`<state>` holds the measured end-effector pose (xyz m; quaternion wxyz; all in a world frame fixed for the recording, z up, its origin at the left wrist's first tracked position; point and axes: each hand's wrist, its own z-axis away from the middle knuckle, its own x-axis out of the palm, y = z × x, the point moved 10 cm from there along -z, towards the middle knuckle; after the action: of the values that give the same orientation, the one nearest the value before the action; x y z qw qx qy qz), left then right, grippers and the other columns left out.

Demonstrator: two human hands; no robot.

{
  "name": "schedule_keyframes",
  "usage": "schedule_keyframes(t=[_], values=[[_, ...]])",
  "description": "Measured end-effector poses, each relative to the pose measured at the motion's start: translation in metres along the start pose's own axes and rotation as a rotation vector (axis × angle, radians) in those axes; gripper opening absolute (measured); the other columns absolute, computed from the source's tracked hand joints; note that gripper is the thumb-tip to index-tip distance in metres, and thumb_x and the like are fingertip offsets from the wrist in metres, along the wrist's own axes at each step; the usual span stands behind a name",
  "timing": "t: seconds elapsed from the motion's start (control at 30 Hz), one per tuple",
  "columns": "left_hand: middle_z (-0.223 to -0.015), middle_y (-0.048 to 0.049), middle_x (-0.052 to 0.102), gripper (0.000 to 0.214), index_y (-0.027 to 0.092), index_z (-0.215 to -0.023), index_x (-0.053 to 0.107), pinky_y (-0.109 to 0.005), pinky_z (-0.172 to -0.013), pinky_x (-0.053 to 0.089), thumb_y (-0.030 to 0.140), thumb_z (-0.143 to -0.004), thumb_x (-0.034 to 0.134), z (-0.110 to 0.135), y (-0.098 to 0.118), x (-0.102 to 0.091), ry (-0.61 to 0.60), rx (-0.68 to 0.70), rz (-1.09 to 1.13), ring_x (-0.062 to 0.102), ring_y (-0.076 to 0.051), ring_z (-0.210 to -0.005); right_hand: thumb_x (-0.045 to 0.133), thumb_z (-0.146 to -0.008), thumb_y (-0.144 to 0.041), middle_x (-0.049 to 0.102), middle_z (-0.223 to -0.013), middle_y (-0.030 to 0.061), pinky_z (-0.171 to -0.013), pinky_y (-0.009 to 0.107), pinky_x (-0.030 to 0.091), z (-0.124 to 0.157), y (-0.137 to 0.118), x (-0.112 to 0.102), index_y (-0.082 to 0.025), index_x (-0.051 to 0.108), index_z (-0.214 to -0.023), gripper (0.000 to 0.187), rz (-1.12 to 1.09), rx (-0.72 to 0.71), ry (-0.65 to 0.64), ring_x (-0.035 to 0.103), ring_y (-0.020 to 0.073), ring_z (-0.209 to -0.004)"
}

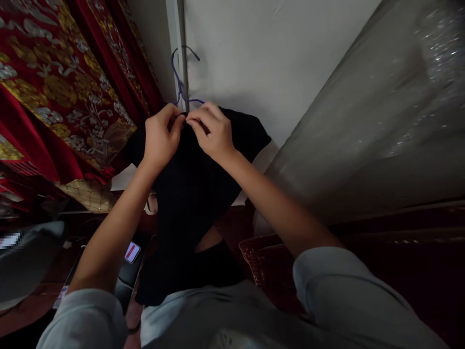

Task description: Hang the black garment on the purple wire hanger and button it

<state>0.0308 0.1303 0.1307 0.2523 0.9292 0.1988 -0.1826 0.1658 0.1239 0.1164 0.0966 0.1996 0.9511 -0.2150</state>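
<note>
A black short-sleeved garment [189, 179], likely a shirt, hangs on a thin purple hanger [178, 80] in front of me. Both hands meet at the garment's neckline, just below the hanger's hook. My left hand [163, 133] pinches the cloth between thumb and index finger. My right hand [212, 128] pinches the same edge from the other side, its fingertips almost touching the left ones. Whether a button or other small fastener sits between the fingertips is too dark to tell. The garment's lower part merges with dark clothing below.
Red cloth [65, 87] with gold and silver embroidery hangs at the left. A plastic-covered grey surface [378, 116] leans at the right, beside a pale wall [269, 48]. Lower left, a lit phone [132, 252] lies on a dark surface; a person in grey [29, 266] is partly visible.
</note>
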Motion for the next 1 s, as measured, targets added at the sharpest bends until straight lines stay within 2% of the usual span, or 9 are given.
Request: schedule_keyframes(t=[0.13,0.27,0.3,0.4,0.47,0.57,0.67,0.83,1.0], values=[[-0.086,-0.0029,0.065,0.042,0.02,-0.101,0.064,-0.034,-0.084,0.057,0.061,-0.104,0.056,-0.008,-0.037,-0.026,0.144,-0.055,0.016,0.071,-0.02,-0.092,0.051,-0.106,-0.039,0.066,-0.107,0.0078,-0.079,0.034,0.055,0.02,0.014,0.022,-0.025,0.073,-0.103,0.025,0.027,0.02,-0.069,0.066,0.0207,-0.095],[-0.08,0.0024,0.055,0.052,0.012,-0.095,0.056,-0.028,-0.093,0.05,0.054,-0.111,0.03,-0.017,-0.12,-0.101,0.404,-0.147,-0.093,0.06,-0.006,-0.085,0.054,-0.104,-0.033,0.069,-0.102,0.0066,-0.062,0.03,0.046,0.062,0.023,0.057,-0.025,0.077,-0.1,0.024,0.071,-0.011,-0.336,0.062,0.0163,-0.077],[-0.079,0.004,0.056,0.046,0.013,-0.092,0.055,-0.031,-0.096,0.051,0.051,-0.112,0.041,-0.012,-0.143,-0.119,0.439,-0.204,-0.111,0.056,-0.007,-0.084,0.054,-0.104,-0.032,0.069,-0.102,0.0063,-0.061,0.029,0.044,0.073,0.024,0.062,-0.025,0.077,-0.1,0.025,0.068,-0.018,-0.393,0.061,0.0154,-0.075],[-0.079,0.0056,0.06,0.03,0.018,-0.085,0.055,-0.036,-0.105,0.048,0.036,-0.107,0.063,0.026,-0.188,-0.148,0.412,-0.397,-0.246,0.053,-0.01,-0.086,0.052,-0.104,-0.033,0.069,-0.102,0.0066,-0.059,0.029,0.042,0.093,0.021,0.064,-0.024,0.077,-0.099,0.027,0.049,-0.04,-0.464,0.06,0.0149,-0.073],[-0.082,0.0037,0.064,0.019,0.019,-0.088,0.058,-0.039,-0.108,0.046,0.026,-0.105,0.061,0.057,-0.194,-0.136,0.221,-0.46,-0.273,0.06,-0.015,-0.097,0.052,-0.104,-0.031,0.068,-0.102,0.0075,-0.059,0.028,0.041,0.098,0.014,0.062,-0.022,0.076,-0.099,0.026,0.055,-0.084,-0.487,0.06,0.0149,-0.074],[-0.074,-0.0012,0.064,0.018,0.019,-0.082,0.059,-0.04,-0.1,0.051,0.021,-0.1,0.056,0.106,-0.189,-0.094,-0.16,-0.551,-0.242,0.068,-0.025,-0.103,0.05,-0.103,-0.026,0.069,-0.101,0.0085,-0.06,0.028,0.04,0.103,0.0,0.063,-0.018,0.073,-0.097,0.025,0.082,-0.161,-0.558,0.059,0.0136,-0.072],[-0.059,0.0004,0.055,0.022,0.02,-0.07,0.059,-0.037,-0.088,0.057,0.022,-0.091,0.067,0.135,-0.172,-0.064,-0.402,-0.565,-0.206,0.069,-0.024,-0.08,0.051,-0.101,-0.026,0.071,-0.097,0.0065,-0.061,0.028,0.04,0.108,-0.01,0.065,-0.018,0.071,-0.096,0.022,0.07,-0.184,-0.636,0.059,0.0134,-0.07],[-0.084,-0.0034,0.069,0.025,0.019,-0.09,0.067,-0.031,-0.071,0.06,0.043,-0.097,0.064,0.109,-0.099,-0.057,-0.243,-0.404,0.106,0.067,-0.018,-0.073,0.066,-0.095,-0.043,0.07,-0.111,0.0087,-0.077,0.036,0.053,0.104,-0.004,0.074,-0.02,0.064,-0.129,0.042,0.009,0.053,-0.693,0.067,0.0215,-0.09],[-0.1,-0.0077,0.072,0.034,0.017,-0.102,0.071,-0.033,-0.09,0.058,0.05,-0.101,0.064,0.067,0.0,-0.033,-0.231,-0.204,0.229,0.07,-0.02,-0.095,0.072,-0.09,-0.051,0.064,-0.135,0.0168,-0.109,0.051,0.051,0.089,-0.021,0.087,-0.017,0.058,-0.134,0.057,-0.266,0.239,-0.581,0.062,0.0323,-0.125]])
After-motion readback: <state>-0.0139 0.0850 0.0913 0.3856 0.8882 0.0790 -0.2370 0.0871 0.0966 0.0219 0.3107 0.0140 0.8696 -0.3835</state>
